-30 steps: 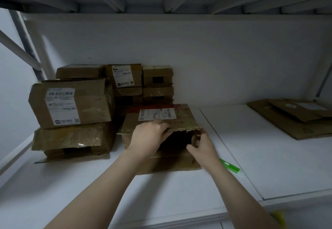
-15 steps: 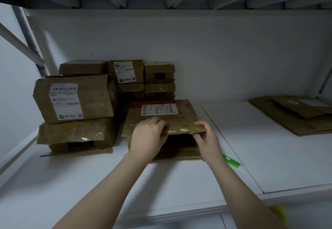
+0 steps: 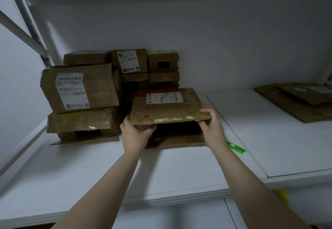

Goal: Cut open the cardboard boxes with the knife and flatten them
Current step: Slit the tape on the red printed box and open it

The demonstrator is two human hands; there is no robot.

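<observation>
The open cardboard box [image 3: 167, 110] sits in the middle of the tabletop [image 3: 179, 171], nearer its back edge than its front, with its open end facing the person. Its top panel, which carries a white label and glossy tape, is lifted at the near side, and a lower flap lies flat on the tabletop below the dark opening. The left grip [image 3: 133, 135] holds the near left corner of that top panel, fingers curled underneath it. The right grip [image 3: 212, 128] pinches the near right corner, thumb on top and fingers tucked below. A green knife [image 3: 237, 148] lies on the tabletop just beside the right wrist, towards the right edge, touched by neither grip. Just behind and to the left of the box stands a stack of closed boxes [image 3: 80, 88], the biggest with a barcode label, resting tilted on a squashed one; smaller boxes [image 3: 133, 61] are piled against the back wall. Flattened cardboard [image 3: 294, 101] lies well apart at the back right corner.
</observation>
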